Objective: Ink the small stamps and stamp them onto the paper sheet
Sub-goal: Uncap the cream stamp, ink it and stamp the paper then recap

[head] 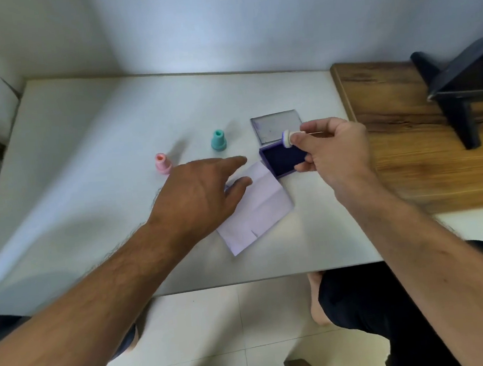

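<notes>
1. Head view, right hand [334, 150]: grasps a small white stamp [288, 139] between thumb and fingers, tilted sideways just above the open purple ink pad [284, 161], its face rimmed with purple ink.
2. Head view, left hand [203, 195]: fingers extended and relaxed, holding nothing, over the upper left part of the paper sheet [259, 207]; whether it touches the sheet cannot be told.
3. Head view, task things: the creased sheet lies on the white worktop [85, 168] just beside the ink pad, its near corner touching the pad's edge. A teal stamp [218, 140] and a pink stamp [162, 163] stand upright beyond the sheet, well apart from each other.
4. Step in hand, as judged: carrying the inked stamp to the sheet. To do it well, turn the face level, lower it straight onto a bare area of paper, press evenly without sliding, and steady the sheet with the free hand.
5. Count: three stamps (one white, one teal, one pink); one ink pad; one clear lid [276, 126] lying flat behind the pad; one paper sheet.
</notes>
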Available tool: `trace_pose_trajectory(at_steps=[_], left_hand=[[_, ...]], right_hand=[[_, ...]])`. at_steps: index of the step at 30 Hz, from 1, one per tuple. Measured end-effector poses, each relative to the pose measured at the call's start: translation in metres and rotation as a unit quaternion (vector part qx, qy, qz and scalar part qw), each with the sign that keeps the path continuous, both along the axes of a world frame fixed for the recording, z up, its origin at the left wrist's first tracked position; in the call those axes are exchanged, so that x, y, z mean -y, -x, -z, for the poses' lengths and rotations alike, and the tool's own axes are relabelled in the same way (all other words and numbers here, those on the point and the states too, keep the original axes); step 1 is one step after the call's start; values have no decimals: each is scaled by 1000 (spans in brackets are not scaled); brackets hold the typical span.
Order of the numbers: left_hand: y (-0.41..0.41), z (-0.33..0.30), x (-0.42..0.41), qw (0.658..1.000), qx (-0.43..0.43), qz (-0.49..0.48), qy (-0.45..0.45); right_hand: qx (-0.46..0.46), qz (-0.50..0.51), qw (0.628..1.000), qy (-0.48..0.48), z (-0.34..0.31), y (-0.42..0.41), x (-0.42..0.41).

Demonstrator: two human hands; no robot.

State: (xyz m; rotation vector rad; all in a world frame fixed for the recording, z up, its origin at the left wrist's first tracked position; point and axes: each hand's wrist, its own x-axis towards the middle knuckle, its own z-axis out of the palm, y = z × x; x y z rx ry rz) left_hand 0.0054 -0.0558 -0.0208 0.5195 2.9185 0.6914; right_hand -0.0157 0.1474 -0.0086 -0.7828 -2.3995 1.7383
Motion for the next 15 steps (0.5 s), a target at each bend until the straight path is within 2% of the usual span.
trace_pose_trajectory(at_steps=[2, 5, 11, 15], left_hand=[[1, 1, -1, 1000, 14, 5, 2], [2, 3, -1, 1000, 15, 5, 1], [3, 7, 4, 1000, 19, -6, -9], [4, 9, 5, 999, 47, -1, -9]], right_hand=[[7, -39, 992, -116, 2, 4, -7], [6, -90, 975, -203, 7, 8, -9], [37, -156, 949, -272, 16, 11, 0], [102, -181, 936, -285, 9, 24, 1]])
